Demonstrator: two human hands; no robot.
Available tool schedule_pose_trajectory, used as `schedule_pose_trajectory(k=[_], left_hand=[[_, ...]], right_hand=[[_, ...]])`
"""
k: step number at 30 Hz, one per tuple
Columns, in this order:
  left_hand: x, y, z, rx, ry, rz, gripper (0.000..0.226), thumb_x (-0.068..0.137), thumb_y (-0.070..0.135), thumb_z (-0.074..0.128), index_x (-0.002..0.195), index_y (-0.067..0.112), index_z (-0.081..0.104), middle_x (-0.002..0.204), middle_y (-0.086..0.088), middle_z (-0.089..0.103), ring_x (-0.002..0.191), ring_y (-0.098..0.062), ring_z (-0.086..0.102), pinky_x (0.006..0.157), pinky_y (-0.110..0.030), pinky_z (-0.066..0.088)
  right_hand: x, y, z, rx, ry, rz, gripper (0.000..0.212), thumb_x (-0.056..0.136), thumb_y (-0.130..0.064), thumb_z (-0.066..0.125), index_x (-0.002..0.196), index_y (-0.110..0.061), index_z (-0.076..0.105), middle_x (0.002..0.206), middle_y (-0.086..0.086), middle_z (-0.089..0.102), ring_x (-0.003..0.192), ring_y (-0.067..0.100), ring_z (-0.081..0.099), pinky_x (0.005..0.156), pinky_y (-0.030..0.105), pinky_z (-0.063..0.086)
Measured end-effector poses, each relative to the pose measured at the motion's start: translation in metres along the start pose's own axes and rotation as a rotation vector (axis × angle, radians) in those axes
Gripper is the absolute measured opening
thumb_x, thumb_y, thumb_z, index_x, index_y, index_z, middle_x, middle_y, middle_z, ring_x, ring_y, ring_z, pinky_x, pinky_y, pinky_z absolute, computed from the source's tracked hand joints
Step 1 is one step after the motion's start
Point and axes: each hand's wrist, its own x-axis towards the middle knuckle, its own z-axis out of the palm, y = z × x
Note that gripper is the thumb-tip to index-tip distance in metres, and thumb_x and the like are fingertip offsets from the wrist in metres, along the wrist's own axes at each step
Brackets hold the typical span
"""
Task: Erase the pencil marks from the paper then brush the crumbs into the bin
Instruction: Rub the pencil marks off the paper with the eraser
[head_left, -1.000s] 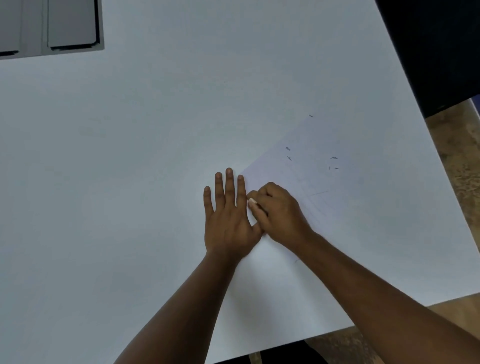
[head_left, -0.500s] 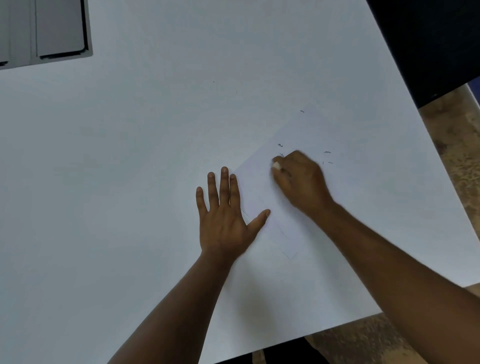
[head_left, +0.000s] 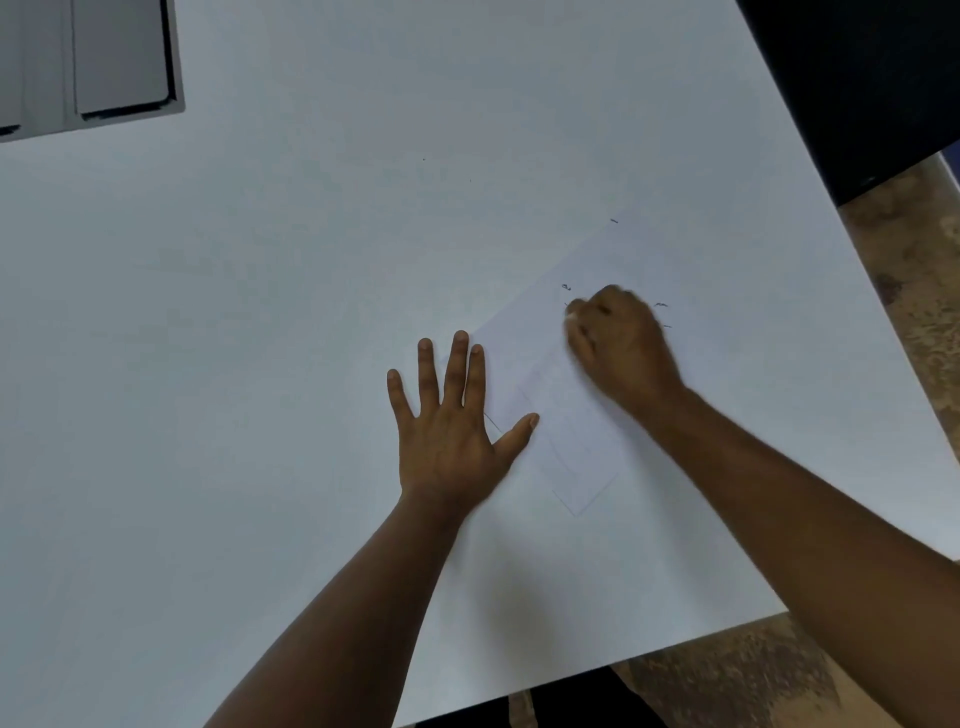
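The right hand is curled into a loose fist with its fingers pinched together on a small pale eraser, only the tip of which shows at the knuckles; the hand is blurred, so how it is pinched cannot be told more closely. A second ago this hand was pressed close against the left thumb at the near part of the sheet; it has since travelled up the paper toward the far right corner of the desk and now sits among the short dark pencil marks there, some just left of the knuckles, some just right, one farther off near the sheet's far corner. The left hand lies flat with fingers spread, not gripping anything, its thumb and palm edge on the sheet's near left edge, much as it lay before. Faint ruled lines show on the paper between the two hands. Judging from this, erasing is under way on the remaining marks and the brushing step has not begun; no bin is clearly visible, only a grey tray at the desk's far left corner.
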Motion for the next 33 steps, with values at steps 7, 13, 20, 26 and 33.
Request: schedule_pose_trajectory(k=[7, 13, 20, 26, 33], left_hand=[[-0.001, 0.0, 0.0, 0.003, 0.009, 0.003, 0.097, 0.094, 0.083, 0.017, 0.164, 0.018, 0.007, 0.173, 0.001, -0.004, 0.158, -0.029, -0.013, 0.123, -0.063, -0.005], [-0.001, 0.0, -0.002, -0.003, -0.006, -0.002, 0.098, 0.093, 0.084, 0.016, 0.164, 0.018, 0.003, 0.173, 0.002, -0.007, 0.157, -0.027, -0.017, 0.124, -0.062, -0.008], [-0.002, 0.001, -0.004, -0.013, 0.005, -0.004, 0.097, 0.094, 0.083, 0.019, 0.164, 0.017, 0.007, 0.173, 0.002, -0.005, 0.158, -0.027, -0.016, 0.124, -0.062, -0.006], [-0.001, 0.001, -0.003, 0.006, 0.001, 0.0, 0.097, 0.094, 0.083, 0.018, 0.165, 0.018, 0.007, 0.173, 0.001, -0.005, 0.158, -0.028, -0.015, 0.124, -0.062, -0.005], [-0.001, 0.002, -0.005, -0.003, -0.019, -0.013, 0.097, 0.094, 0.084, 0.018, 0.164, 0.018, 0.005, 0.172, 0.003, -0.008, 0.157, -0.027, -0.019, 0.124, -0.061, -0.008]], right_hand=[[-0.008, -0.037, 0.012, 0.113, -0.018, 0.011, 0.027, 0.095, -0.021, 0.048, 0.088, -0.007, 0.07, 0.078, 0.01, 0.059, 0.072, 0.028, 0.059, 0.067, 0.035, 0.049], [-0.003, -0.025, 0.015, -0.076, 0.037, -0.034, 0.019, 0.092, -0.015, 0.054, 0.083, -0.006, 0.067, 0.073, 0.011, 0.056, 0.062, 0.031, 0.055, 0.059, 0.039, 0.047], [0.011, 0.008, -0.002, -0.002, 0.117, 0.189, 0.016, 0.093, -0.013, 0.056, 0.086, -0.005, 0.068, 0.075, 0.008, 0.052, 0.067, 0.024, 0.052, 0.062, 0.038, 0.049], [-0.013, -0.036, 0.015, 0.083, 0.011, -0.082, 0.023, 0.095, -0.017, 0.052, 0.089, -0.005, 0.071, 0.076, 0.009, 0.06, 0.067, 0.027, 0.058, 0.062, 0.039, 0.047], [0.03, 0.029, 0.0, -0.153, 0.098, 0.135, 0.019, 0.091, -0.018, 0.053, 0.083, -0.007, 0.066, 0.077, 0.011, 0.054, 0.067, 0.03, 0.054, 0.061, 0.042, 0.049]])
